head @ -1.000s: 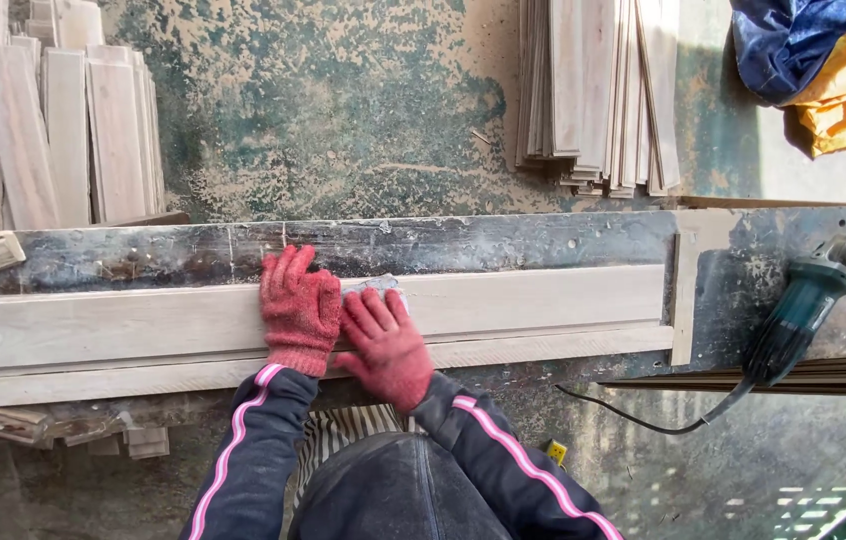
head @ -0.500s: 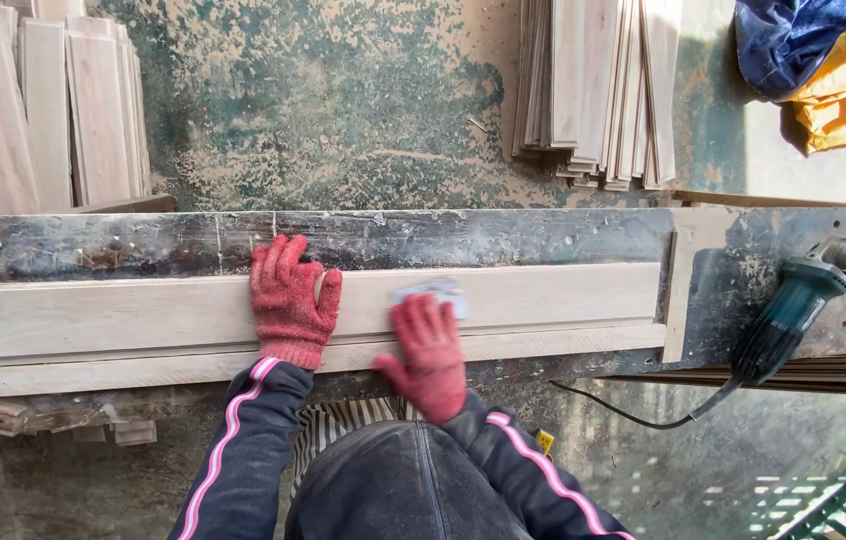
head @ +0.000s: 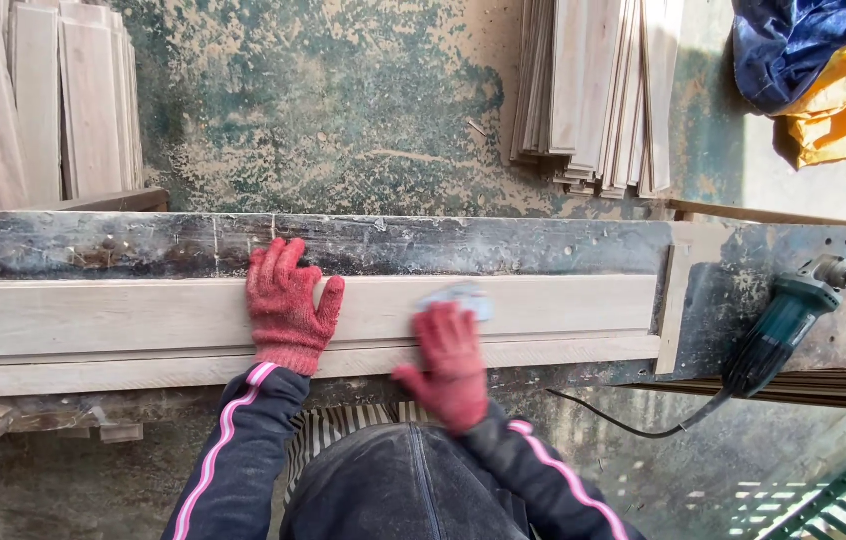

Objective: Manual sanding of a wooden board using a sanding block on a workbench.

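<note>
The left hand [head: 285, 308], in a red glove, lies flat and spread on the pale wooden plank [head: 93, 318]. The right hand [head: 451, 362] presses a small grey sanding pad [head: 461, 297] on the plank; it has slid further right than before. The plank lies along the workbench's [head: 443, 243] near edge.

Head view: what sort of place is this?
Most likely a woodworking shop: stacks of cut boards on a sawdust-strewn floor, a long plank on a worn workbench, and a corded angle grinder.
</note>
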